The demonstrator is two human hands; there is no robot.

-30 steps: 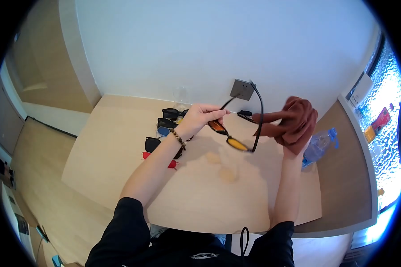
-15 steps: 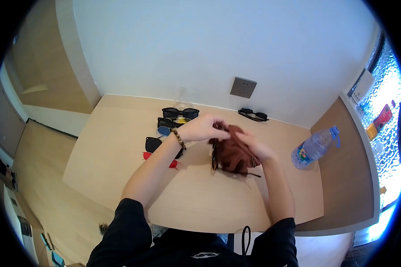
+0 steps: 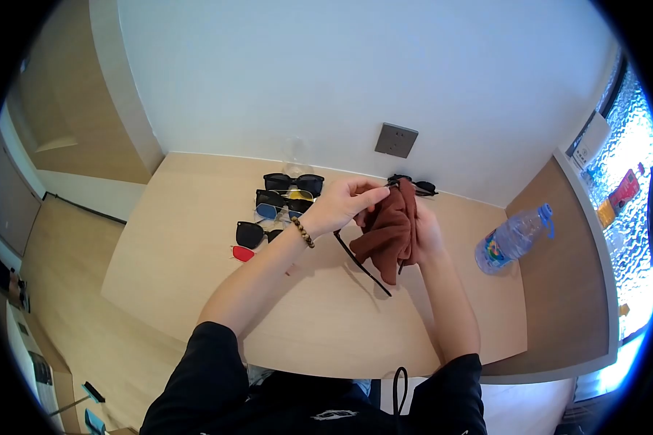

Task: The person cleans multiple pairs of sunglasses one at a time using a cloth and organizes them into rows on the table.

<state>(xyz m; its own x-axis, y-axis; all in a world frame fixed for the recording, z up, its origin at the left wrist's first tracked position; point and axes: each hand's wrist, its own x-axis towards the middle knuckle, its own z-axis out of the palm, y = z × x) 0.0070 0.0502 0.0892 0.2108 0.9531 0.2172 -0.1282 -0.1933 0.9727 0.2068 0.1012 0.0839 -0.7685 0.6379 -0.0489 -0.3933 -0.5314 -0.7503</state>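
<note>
My left hand point(image 3: 345, 206) pinches the frame of a pair of glasses point(image 3: 364, 266), whose thin dark temple sticks out below toward the table's front. The lenses are hidden behind a brown cloth point(image 3: 384, 239). My right hand point(image 3: 429, 230) is closed on the cloth, which hangs in folds around the glasses. Left of my hands, black sunglasses point(image 3: 293, 183) lie at the back of a column of several pairs. Nearer along it are a pair with blue lenses point(image 3: 266, 211), dark sunglasses point(image 3: 250, 234) and red glasses point(image 3: 243, 254), the last partly hidden by my left forearm.
More black glasses point(image 3: 424, 189) lie by the wall behind my right hand. A plastic bottle point(image 3: 504, 246) with a blue cap stands at the right, beside the wooden side panel point(image 3: 566, 275). A clear object point(image 3: 296, 156) stands against the wall, below and left of the socket point(image 3: 397, 140).
The glasses and cloth have turned in my hands, so a temple now points down and right. The cloth is gathered higher, and my left hand has shifted slightly right.
</note>
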